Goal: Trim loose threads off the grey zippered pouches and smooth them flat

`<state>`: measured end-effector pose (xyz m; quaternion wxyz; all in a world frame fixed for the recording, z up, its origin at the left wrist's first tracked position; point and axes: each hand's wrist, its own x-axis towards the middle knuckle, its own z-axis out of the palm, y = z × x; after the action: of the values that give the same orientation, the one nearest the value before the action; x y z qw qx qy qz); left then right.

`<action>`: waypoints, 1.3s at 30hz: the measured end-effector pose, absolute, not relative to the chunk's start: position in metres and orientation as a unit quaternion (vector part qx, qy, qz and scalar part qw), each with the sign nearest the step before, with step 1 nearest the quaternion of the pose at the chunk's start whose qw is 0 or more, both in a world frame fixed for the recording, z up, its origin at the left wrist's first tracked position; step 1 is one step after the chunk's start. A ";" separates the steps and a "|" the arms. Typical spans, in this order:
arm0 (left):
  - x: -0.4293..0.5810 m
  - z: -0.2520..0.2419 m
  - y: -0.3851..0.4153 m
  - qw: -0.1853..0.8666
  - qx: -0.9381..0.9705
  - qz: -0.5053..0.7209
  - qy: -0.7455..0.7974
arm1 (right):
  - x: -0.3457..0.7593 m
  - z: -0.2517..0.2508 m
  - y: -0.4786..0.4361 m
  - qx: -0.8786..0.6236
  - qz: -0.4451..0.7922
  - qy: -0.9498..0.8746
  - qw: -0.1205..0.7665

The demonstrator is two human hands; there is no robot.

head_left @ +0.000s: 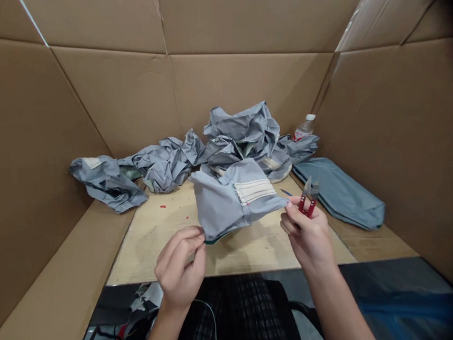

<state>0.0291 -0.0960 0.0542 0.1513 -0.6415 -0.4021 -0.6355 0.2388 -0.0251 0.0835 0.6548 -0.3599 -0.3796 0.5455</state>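
My left hand [181, 266] pinches the lower left corner of a crumpled grey fabric piece [217, 205], which has a green edge showing beneath it. A white stitched band [255, 191] runs across the fabric's upper right part. My right hand [307, 234] is shut on a pair of red-handled thread snips [307, 200], with the metal blades pointing up. The fabric's right tip reaches those fingers, but I cannot tell whether they grip it.
Crumpled grey fabric [242, 131] lies heaped behind my hands on a plywood board [156, 234]. A folded grey bundle [339, 194] lies to the right, beside a plastic bottle [305, 127]. Cardboard walls [113, 100] surround the board. A small thin blue tool [286, 192] lies near the snips.
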 end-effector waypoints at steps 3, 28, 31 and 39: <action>0.026 0.056 -0.097 0.121 -0.626 -0.650 -0.414 | 0.235 0.091 -0.026 -0.357 0.523 -0.397 0.664; 0.022 0.121 -0.091 0.268 -0.585 -0.610 -0.463 | 0.218 0.138 -0.043 -0.416 0.289 -0.609 0.610; 0.020 0.131 -0.091 0.266 -0.603 -0.602 -0.451 | 0.223 0.144 -0.048 -0.389 0.144 -0.686 0.598; 0.019 0.142 -0.086 0.236 -0.609 -0.601 -0.461 | 0.246 0.155 -0.043 -0.224 -0.293 -0.822 0.434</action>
<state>0.0190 -0.0855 0.1421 0.2362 -0.6086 -0.4609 -0.6012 0.2464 -0.0432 0.1550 0.4340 -0.2239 -0.8221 -0.2926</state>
